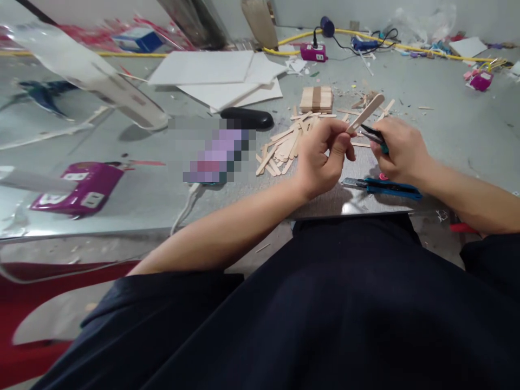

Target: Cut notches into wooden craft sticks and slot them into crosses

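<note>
The left hand (320, 157) has its fingers (339, 142) pressed together around the lower end of a flat wooden stick (366, 112), which rises up and to the right from the grip. The right hand (400, 149) has its fingers clamped on a small dark cutting tool with teal handles (376, 136), whose tip meets the stick just above the left hand's grip. Whether the blades are already biting into the wood cannot be told from here. Judging by this, the step in hand is trimming or snipping the stick, and the next move calls for a steady hold from the left hand while the right squeezes squarely across the wood, keeping the left fingertips out of the cut

Just near of the hands, a blue utility knife (385, 187) lies on the grey worktop (447, 124). To the left and a little farther, a loose pile of sticks (284, 149) is scattered, and beyond it stands a neat block of stacked sticks (317, 99). Farther left lie white sheets (219, 76) and a black case (247, 118). A purple box (79, 187) sits near the left edge
</note>
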Tool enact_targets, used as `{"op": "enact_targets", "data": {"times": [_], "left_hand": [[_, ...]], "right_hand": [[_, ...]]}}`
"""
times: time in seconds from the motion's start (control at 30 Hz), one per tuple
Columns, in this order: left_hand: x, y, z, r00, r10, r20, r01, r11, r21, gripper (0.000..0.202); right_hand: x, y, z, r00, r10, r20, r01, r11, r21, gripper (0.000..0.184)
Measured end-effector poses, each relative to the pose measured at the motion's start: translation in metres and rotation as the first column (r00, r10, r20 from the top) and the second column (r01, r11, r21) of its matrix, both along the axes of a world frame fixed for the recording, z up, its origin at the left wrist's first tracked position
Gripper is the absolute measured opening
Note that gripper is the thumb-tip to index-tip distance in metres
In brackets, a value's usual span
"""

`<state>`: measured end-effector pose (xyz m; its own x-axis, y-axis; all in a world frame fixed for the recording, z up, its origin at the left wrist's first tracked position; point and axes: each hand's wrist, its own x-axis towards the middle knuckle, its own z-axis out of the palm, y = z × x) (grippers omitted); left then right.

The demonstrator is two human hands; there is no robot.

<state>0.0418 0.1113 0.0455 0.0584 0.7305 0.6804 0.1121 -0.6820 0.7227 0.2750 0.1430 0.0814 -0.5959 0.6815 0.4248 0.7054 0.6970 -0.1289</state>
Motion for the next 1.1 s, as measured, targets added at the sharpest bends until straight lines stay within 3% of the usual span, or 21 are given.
{"op": "enact_targets", "data": {"times": [0.2, 0.4, 0.53, 0.67, 0.97, 1.1], "left_hand": [[-0.002, -0.007, -0.001, 0.992, 0.008, -0.129, -0.009, 1.0, -0.006, 0.035], [-0.007, 0.004, -0.013, 0.986, -0.032, -0.166, 0.069, 0.971, 0.228, 0.035], [-0.007, 0.022, -0.017, 0.987, -0.064, -0.147, 0.125, 0.883, 0.453, 0.027], [-0.005, 0.026, -0.013, 0.98, -0.025, -0.2, 0.146, 0.77, 0.621, 0.026], [-0.002, 0.025, -0.006, 0.968, 0.102, -0.23, 0.125, 0.598, 0.791, 0.045], [-0.001, 0.025, -0.002, 0.97, 0.055, -0.237, 0.168, 0.552, 0.816, 0.039]], "right_hand": [[-0.003, -0.013, 0.004, 1.0, -0.011, -0.014, 0.011, 1.0, 0.005, 0.036], [-0.009, -0.017, -0.004, 1.0, 0.0, 0.006, 0.0, 0.994, 0.106, 0.035], [-0.011, -0.019, -0.009, 0.998, 0.029, 0.059, -0.038, 0.985, 0.168, 0.035], [-0.013, -0.022, -0.008, 0.999, 0.008, 0.054, -0.017, 0.986, 0.167, 0.032], [-0.013, -0.024, -0.009, 0.998, 0.057, 0.035, -0.063, 0.975, 0.214, 0.053], [-0.011, -0.023, -0.013, 0.999, 0.039, 0.006, -0.04, 0.983, 0.177, 0.049]]}}
